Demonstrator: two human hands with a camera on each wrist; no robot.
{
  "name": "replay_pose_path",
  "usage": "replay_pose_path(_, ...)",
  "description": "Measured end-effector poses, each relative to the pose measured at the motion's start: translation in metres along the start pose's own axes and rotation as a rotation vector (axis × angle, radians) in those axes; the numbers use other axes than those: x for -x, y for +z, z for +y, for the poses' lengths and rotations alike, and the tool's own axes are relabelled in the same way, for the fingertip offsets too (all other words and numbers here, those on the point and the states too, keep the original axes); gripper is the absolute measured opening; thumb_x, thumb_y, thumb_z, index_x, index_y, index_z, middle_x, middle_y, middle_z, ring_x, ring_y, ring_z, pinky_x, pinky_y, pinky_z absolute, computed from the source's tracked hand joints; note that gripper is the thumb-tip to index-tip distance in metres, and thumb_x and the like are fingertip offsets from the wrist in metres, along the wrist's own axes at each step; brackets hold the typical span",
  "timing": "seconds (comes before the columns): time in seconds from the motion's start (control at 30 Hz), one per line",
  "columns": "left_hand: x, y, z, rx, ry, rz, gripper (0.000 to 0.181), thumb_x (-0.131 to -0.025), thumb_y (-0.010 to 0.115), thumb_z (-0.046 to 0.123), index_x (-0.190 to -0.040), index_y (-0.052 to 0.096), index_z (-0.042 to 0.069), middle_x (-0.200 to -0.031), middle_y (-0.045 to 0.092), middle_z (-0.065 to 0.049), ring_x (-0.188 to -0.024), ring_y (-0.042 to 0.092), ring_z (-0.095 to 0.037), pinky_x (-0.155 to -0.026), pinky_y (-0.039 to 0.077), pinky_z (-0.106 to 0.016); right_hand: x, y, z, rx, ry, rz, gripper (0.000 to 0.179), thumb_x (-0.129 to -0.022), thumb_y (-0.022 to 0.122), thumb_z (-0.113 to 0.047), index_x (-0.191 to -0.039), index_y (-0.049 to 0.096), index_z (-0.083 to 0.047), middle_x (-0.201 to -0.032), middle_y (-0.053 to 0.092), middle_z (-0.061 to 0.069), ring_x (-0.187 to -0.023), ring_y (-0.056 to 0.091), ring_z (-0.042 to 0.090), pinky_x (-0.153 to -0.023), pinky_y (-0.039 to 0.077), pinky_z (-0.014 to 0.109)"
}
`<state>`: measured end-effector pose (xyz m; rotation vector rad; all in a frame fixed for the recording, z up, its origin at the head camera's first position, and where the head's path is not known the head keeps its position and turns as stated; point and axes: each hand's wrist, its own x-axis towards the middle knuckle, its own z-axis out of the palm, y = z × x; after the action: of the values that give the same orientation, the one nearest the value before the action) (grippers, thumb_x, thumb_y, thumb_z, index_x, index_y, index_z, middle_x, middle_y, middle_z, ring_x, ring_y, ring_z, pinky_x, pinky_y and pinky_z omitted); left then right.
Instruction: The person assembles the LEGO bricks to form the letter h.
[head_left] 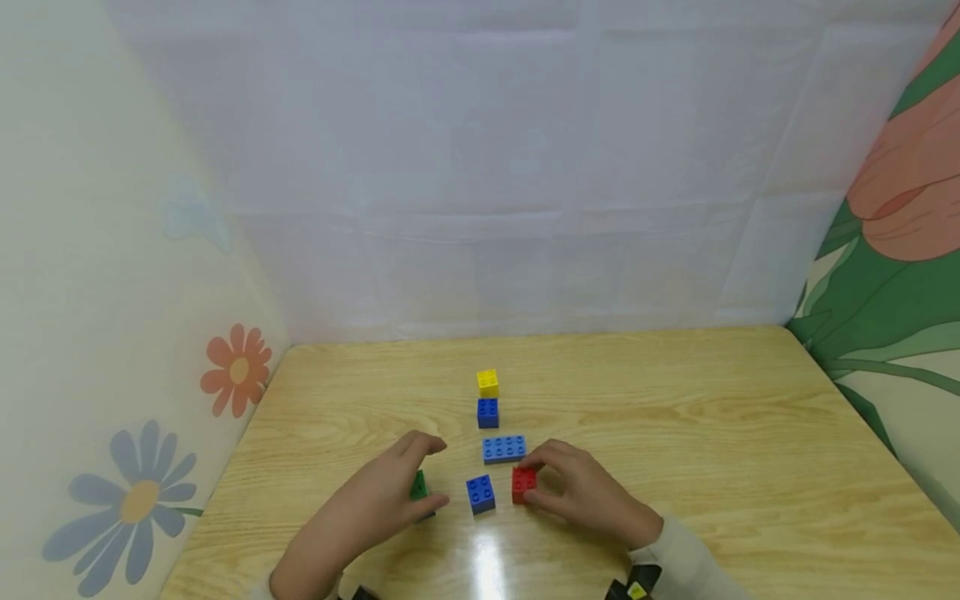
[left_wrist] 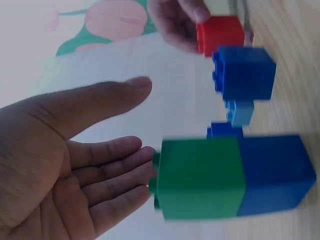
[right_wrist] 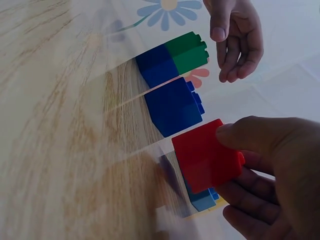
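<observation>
My right hand (head_left: 588,492) pinches a red brick (right_wrist: 202,157) between thumb and fingers, at the right end of the front row. Whether the red brick touches the table I cannot tell. My left hand (head_left: 378,496) has its fingers extended and thumb apart, just off the studs of a green brick (left_wrist: 200,180). That green brick sits on a blue brick (left_wrist: 275,175); in the head view the left hand hides most of this stack. Between the two hands stands a single blue brick (head_left: 481,495), studs up, touched by neither.
Behind the front row lies a longer light blue brick (head_left: 504,451). Farther back are another blue brick (head_left: 488,414) and a yellow brick (head_left: 487,383). All stand on a wooden table (head_left: 712,433), with a white cloth (head_left: 525,167) hanging at its far edge.
</observation>
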<state>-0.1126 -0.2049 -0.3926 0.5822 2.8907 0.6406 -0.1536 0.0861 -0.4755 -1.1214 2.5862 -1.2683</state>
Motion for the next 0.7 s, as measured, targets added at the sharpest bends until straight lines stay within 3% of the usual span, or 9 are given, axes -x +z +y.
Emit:
replay_pose_path(0.17, 0.002, 0.009, 0.012, -0.009, 0.064, 0.03, 0.052, -0.089, 0.073, 0.027, -0.133, 0.049, 0.009, -0.13, 0.054, -0.006, -0.103, 0.063, -0.021, -0.085, 0.055, -0.035, 0.0, 0.0, 0.0, 0.005, -0.029, 0.046, 0.031, -0.088, 0.074, -0.025, -0.116, 0.065, -0.021, -0.108, 0.061, -0.015, -0.101, 0.058, 0.004, -0.088, 0.053, 0.034)
replay_pose_path(0.37, -0.002, 0.024, 0.021, -0.011, 0.085, 0.049, 0.056, -0.09, 0.072, 0.026, -0.136, 0.046, 0.007, -0.135, 0.052, -0.012, -0.103, 0.064, -0.026, -0.083, 0.056, -0.036, -0.001, -0.001, 0.001, 0.003, -0.052, 0.088, 0.031, -0.088, 0.074, -0.027, -0.117, 0.064, -0.021, -0.107, 0.061, -0.017, -0.099, 0.058, 0.004, -0.086, 0.054, 0.034)
replay_pose_path(0.7, -0.003, 0.037, 0.034, 0.001, 0.004, -0.008, 0.066, -0.09, 0.071, 0.031, -0.141, 0.042, 0.0, -0.135, 0.05, -0.024, -0.109, 0.061, -0.036, -0.087, 0.054, -0.046, -0.001, 0.0, 0.003, 0.009, -0.087, 0.123, 0.031, -0.089, 0.072, -0.032, -0.117, 0.065, -0.019, -0.107, 0.062, -0.014, -0.097, 0.059, 0.004, -0.084, 0.055, 0.034)
